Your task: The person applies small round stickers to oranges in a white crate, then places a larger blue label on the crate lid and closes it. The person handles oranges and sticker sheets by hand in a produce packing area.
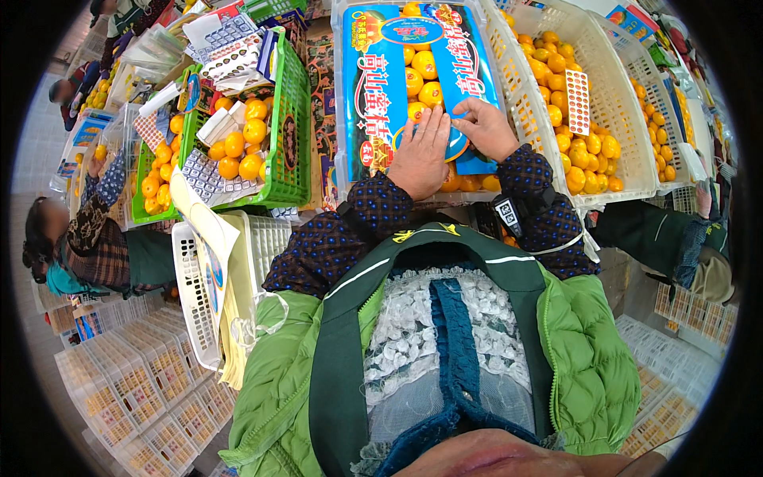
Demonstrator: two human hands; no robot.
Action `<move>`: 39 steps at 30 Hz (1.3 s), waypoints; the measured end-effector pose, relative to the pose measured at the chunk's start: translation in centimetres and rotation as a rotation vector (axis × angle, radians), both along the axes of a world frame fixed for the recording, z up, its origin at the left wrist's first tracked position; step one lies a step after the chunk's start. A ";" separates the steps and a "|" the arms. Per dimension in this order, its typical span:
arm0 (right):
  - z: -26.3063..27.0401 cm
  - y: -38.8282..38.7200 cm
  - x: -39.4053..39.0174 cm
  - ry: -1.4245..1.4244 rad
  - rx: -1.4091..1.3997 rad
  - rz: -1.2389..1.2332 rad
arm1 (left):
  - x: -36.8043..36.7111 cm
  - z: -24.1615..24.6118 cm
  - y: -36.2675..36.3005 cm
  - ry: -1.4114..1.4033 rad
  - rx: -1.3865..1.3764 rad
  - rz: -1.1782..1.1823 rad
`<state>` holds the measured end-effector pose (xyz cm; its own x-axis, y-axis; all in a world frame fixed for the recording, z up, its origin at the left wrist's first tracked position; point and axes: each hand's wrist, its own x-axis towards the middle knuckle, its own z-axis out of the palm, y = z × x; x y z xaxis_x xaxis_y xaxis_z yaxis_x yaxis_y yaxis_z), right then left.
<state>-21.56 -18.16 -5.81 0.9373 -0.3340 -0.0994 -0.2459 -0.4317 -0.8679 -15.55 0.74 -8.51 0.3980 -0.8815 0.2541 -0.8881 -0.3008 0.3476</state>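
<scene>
A clear plastic crate [340, 119] stands before me, filled with orange citrus fruits [424, 64]. Blue printed sheets [372, 77] lie over both sides of the fruit, leaving a strip of it showing down the middle. At the far end, an oval blue label [412, 28] spans the two sheets. My left hand [422, 155] rests flat, fingers stretched out, on a second round blue label [458, 145] at the near end. My right hand [486, 128] is at that label's right edge, its fingers bent; whether they pinch it is hidden.
To the left, a green crate [292, 131] holds citrus and sticker sheets. A white basket [197, 298] with papers is at my left side. Right of me, a white crate [524, 119] holds citrus and a sticker sheet [577, 102]. A person [101, 244] works at far left.
</scene>
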 end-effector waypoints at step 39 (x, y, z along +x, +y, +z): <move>-2.2 5.5 -6.7 -0.493 -1.030 0.258 | -0.7 -0.1 -0.3 -0.013 0.050 0.013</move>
